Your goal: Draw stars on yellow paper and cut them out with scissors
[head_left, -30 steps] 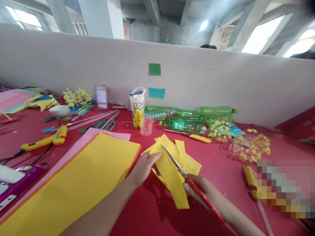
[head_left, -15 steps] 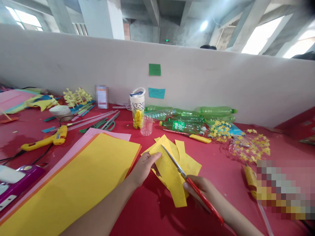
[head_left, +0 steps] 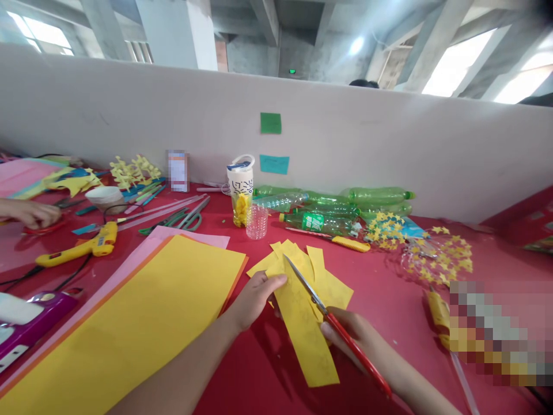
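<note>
My left hand [head_left: 261,297] pinches a strip of yellow paper [head_left: 309,346] between thumb and fingers; the strip hangs down toward me. Closed around the red handles of a pair of scissors [head_left: 319,302] is my right hand [head_left: 349,334]. The blades point up and left across the strip, their tips near my left thumb. Beneath and behind lie more yellow paper pieces [head_left: 341,288] on the red table. Whether the blades are fully together is hard to see.
Yellow, orange and pink sheets [head_left: 173,300] lie at left, near a yellow glue gun [head_left: 101,239]. Another person's hand [head_left: 37,214] is at far left. Behind stand a tumbler [head_left: 241,187] and a clear plastic cup [head_left: 257,223]; green bottles [head_left: 319,222] and a yellow cutter [head_left: 352,244] lie right of them.
The yellow strip has swung and its lower end now hangs lower and further right. My left hand has shifted slightly. Another person's hand has appeared at far left.
</note>
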Tool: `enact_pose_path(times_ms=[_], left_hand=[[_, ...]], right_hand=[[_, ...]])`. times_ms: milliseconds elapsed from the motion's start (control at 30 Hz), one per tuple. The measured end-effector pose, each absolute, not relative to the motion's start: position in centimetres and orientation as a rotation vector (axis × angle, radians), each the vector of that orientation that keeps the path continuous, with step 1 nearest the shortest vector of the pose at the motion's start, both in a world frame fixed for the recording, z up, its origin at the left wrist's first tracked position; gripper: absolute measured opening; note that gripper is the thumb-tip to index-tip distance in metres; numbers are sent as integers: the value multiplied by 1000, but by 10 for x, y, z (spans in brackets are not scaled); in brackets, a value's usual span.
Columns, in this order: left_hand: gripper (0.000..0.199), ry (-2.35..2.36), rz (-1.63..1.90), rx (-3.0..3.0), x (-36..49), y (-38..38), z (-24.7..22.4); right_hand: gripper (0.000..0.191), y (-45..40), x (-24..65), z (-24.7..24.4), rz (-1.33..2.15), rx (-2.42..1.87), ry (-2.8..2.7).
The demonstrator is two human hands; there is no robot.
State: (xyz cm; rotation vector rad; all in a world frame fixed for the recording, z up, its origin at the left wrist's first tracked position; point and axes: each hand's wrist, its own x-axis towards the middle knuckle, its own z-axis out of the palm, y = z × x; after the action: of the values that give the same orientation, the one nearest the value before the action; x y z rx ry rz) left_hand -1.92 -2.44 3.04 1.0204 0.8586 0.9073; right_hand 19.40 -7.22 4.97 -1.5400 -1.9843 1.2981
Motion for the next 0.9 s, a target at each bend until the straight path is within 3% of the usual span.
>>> enact_pose_path(times_ms=[467, 600, 767, 900], left_hand=[[25, 986, 979, 989, -18, -23, 29], [31, 1049, 953, 1050, -21, -19, 27], [17, 1319, 948, 1213, -34, -7, 22], [18, 1425, 891, 1333, -39, -2, 20]], right_hand=[[43, -69, 188, 44, 1309, -1635, -1791], [37, -62, 195, 37, 1094, -1687, -1745], [21, -45, 217, 29, 623, -1824, -1767], [10, -32, 233, 26, 380, -2012, -1787]])
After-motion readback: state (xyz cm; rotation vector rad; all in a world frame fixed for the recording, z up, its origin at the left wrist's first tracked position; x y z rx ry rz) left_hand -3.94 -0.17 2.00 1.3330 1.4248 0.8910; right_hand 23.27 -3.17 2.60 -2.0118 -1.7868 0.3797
